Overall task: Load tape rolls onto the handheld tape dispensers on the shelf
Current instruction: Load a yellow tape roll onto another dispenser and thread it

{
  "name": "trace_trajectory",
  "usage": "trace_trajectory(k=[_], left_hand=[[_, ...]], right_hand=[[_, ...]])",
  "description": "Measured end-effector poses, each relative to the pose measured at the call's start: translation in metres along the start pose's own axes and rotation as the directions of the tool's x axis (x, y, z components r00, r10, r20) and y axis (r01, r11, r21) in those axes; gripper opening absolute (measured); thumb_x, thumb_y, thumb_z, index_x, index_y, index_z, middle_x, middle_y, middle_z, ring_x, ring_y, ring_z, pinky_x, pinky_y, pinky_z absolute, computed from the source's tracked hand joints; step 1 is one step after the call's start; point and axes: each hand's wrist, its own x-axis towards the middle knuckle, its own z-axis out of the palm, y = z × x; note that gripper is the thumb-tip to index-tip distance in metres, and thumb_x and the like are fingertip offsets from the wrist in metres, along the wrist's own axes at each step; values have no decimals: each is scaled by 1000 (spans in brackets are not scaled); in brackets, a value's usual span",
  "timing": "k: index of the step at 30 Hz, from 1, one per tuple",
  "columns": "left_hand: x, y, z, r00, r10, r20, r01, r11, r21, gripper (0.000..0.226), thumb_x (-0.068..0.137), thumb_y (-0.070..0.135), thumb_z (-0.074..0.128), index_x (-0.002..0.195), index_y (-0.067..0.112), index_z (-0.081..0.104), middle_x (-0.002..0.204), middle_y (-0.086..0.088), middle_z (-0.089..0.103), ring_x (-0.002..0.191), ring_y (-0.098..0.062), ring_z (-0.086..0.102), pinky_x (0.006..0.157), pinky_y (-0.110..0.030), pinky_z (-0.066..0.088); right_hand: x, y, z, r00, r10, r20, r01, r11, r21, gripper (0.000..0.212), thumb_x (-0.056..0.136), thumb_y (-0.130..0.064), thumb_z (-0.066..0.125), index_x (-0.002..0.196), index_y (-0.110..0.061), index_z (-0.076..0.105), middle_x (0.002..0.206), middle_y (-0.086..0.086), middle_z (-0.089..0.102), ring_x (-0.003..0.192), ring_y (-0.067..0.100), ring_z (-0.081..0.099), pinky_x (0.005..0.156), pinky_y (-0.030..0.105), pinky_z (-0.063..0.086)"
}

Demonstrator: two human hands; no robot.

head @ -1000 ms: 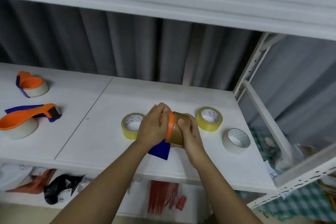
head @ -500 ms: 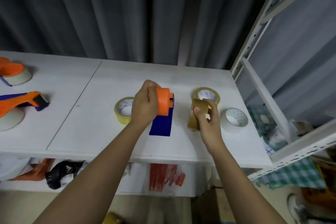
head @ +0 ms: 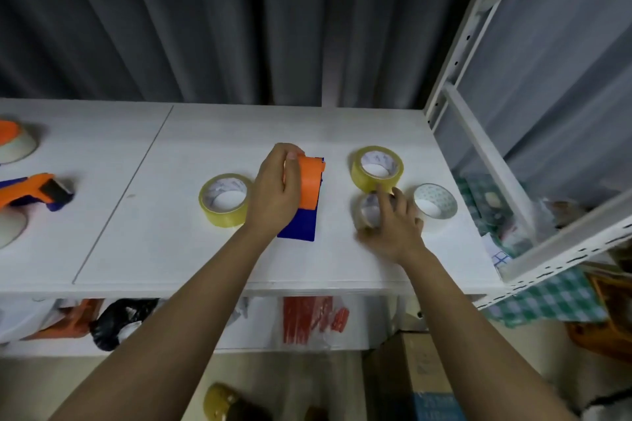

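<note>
My left hand [head: 278, 193] grips an orange and blue handheld tape dispenser [head: 309, 188], held upright with its blue end on the white shelf [head: 164, 249]. No roll is on it. To its right, my right hand [head: 391, 225] reaches over a brown tape roll [head: 367, 210] that lies flat on the shelf, thumb at its near rim and fingers across its far side; the hand is blurred. A yellow roll [head: 224, 200] lies left of the dispenser. A second yellow roll [head: 376, 169] and a white roll [head: 435, 205] lie by my right hand.
Two orange dispensers with pale rolls on them, one [head: 34, 190] and the other [head: 13, 143], lie at the shelf's left end. A white perforated upright [head: 458, 79] and a crossbar bound the right end. Grey curtain hangs behind. Bags and a cardboard box sit below.
My right hand pulled the brown roll off the dispenser, carried it right and laid it flat on the shelf. My left hand stood the bare dispenser on the shelf.
</note>
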Motion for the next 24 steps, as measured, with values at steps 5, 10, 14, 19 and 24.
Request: trace_trajectory(k=[5,10,14,19,24], left_hand=[[-1,-1,2,1000,-22,-15,22,999,-45,24,96,43,25,99,32,46,97,7,58,87,-21,59,68,-49,52],[-2,1,-2,999,-44,-27,44,999,-25,23,96,44,26,98,34,46,96,12,57,85,-15,59,66,-45,53],[-1,5,-8,998,-61,-11,61,997,-40,23,96,44,27,101,34,46,102,8,57,90,-18,60,71,-48,55],[3,3,-15,996,-78,-48,76,996,-44,25,95,47,26,100,35,47,101,9,58,89,-19,60,70,-48,54],[5,2,-16,995,-79,-68,76,996,-40,28,94,49,25,102,33,47,102,8,58,91,-18,60,73,-47,54]], right_hand=[[-9,-3,-8,969,-77,-236,115,982,151,62,82,-44,62,137,-28,37,151,5,22,138,24,15,107,46,20],[35,-30,-31,985,-23,-170,44,992,116,55,91,-24,47,143,-16,35,151,9,31,137,32,21,108,46,20],[69,-44,-34,985,159,71,-162,986,49,66,88,-21,56,146,-13,26,156,8,18,142,32,11,111,49,16],[91,-45,-26,985,153,75,-138,976,-168,59,86,-20,58,140,-26,35,155,6,21,144,27,13,112,45,13],[89,-48,-29,987,72,-142,-92,986,-136,39,84,-13,46,119,-27,56,123,5,58,121,27,45,95,40,25]])
